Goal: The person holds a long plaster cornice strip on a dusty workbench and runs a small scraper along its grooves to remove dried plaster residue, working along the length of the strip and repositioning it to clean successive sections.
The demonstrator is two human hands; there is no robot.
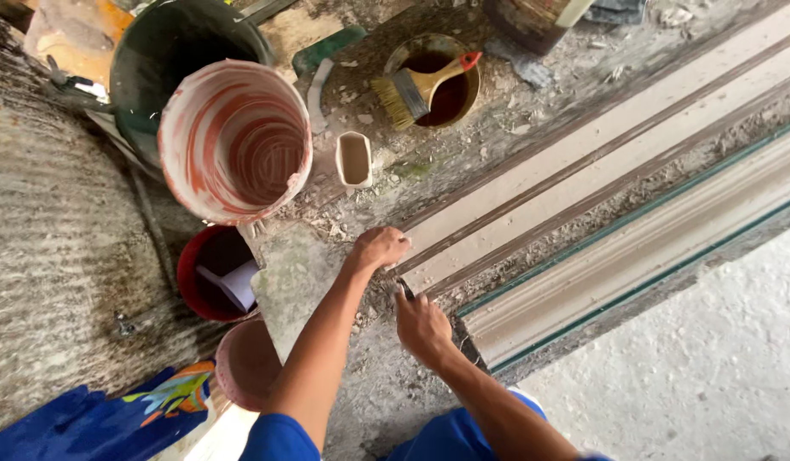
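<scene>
Blue sleeves (280, 437) nearest the lens, forearms stretched toward the long pale moulded plaster strip (583, 192) laid on the rough grey floor (702, 358). Left hand (380, 248) curled into a loose fist, pressed on the strip's near end. Right hand (421, 324) closed round a small dark tool (406, 290), tip set at the strip's corner edge. Judged mid-way: strip cast and lying whole, near end under trimming, far length looking untouched. Kept beyond: a white bucket streaked red (234, 141), a small red tub (214, 273), a wooden-handled brush (416, 85) resting across a tin of dark liquid (450, 94), a little pale cup (354, 159).
</scene>
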